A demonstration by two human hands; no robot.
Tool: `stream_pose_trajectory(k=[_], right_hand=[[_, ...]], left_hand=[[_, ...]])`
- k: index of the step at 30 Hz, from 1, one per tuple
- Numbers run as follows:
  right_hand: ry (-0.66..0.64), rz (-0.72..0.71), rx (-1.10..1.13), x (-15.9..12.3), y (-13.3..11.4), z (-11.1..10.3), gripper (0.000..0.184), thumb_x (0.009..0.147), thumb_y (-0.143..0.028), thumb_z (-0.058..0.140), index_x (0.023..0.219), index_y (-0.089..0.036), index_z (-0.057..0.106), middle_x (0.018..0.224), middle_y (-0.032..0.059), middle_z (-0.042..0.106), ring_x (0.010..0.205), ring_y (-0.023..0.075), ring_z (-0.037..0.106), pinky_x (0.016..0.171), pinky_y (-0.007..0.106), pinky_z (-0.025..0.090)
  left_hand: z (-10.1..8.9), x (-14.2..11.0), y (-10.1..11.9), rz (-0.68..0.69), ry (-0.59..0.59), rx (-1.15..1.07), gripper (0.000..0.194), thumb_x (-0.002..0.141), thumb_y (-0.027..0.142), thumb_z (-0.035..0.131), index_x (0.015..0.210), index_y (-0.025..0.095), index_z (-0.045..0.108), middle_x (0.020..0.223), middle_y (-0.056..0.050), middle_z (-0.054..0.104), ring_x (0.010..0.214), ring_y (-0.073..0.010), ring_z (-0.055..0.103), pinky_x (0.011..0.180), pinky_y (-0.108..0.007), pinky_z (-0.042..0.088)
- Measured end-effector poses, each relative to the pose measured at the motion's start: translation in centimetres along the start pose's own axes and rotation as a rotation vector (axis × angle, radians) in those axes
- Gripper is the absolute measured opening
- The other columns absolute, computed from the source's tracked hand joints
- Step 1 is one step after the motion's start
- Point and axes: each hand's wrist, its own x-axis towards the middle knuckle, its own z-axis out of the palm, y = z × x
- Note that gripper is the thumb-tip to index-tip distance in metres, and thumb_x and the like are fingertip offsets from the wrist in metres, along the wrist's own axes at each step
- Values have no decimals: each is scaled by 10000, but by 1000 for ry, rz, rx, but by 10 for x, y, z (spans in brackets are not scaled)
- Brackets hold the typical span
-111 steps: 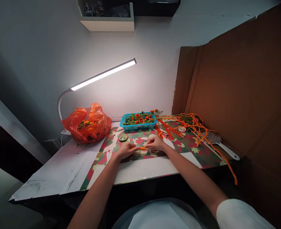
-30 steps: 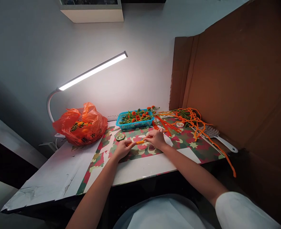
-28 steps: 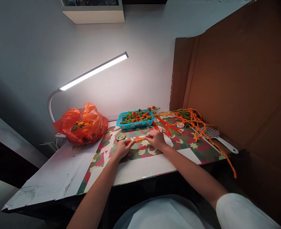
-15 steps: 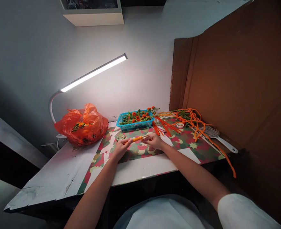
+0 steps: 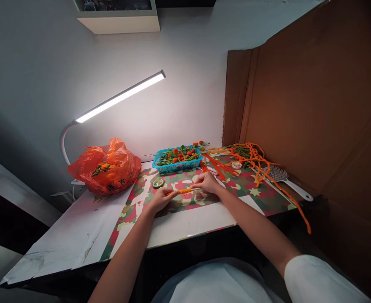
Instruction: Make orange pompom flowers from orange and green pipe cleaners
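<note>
My left hand (image 5: 160, 198) and my right hand (image 5: 207, 183) both pinch a thin stick wound with an orange pipe cleaner (image 5: 184, 191), held nearly level just above the camouflage-patterned mat (image 5: 245, 189). The left fingers close on its left end, the right fingers on its right end. A small green tape roll (image 5: 157, 182) lies just behind the left hand. Loose orange pipe cleaners (image 5: 218, 166) lie behind the right hand.
A blue basket (image 5: 176, 158) of orange and green flowers stands at the back. An orange plastic bag (image 5: 106, 168) sits left, under a lit desk lamp (image 5: 119, 97). A white brush (image 5: 286, 182) and tangled orange cord (image 5: 258, 162) lie right, beside a cardboard wall (image 5: 314, 105).
The wrapped stick, tilted up half a second ago, is now level and lower over the mat. Both hands stayed on its ends.
</note>
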Motion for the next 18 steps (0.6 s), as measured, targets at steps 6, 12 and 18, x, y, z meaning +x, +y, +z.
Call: stream_pose_trajectory(k=[6, 12, 18], right_hand=[[5, -11, -1, -2, 0, 0, 362, 535, -496, 792, 616, -148, 732, 598, 41, 668, 560, 136, 552, 497, 233, 351], [-20, -117, -97, -7, -9, 0, 205, 620, -374, 776, 646, -175, 733, 647, 35, 684, 623, 153, 583, 604, 263, 366], [156, -271, -245, -12, -24, 10, 109, 737, -303, 707, 684, -213, 739, 653, 24, 680, 673, 154, 575, 799, 336, 313]], left_hand=[[-1, -1, 0, 1, -13, -8, 526, 699, 618, 550, 471, 167, 406, 504, 53, 269, 487, -76, 236, 442, -216, 166], [1, 0, -3, -34, -31, 31, 525, 694, 612, 561, 468, 176, 376, 488, 57, 262, 468, -77, 237, 439, -224, 162], [2, 4, -7, -79, 260, 57, 522, 703, 643, 523, 488, 174, 444, 470, 55, 274, 462, -83, 255, 437, -228, 175]])
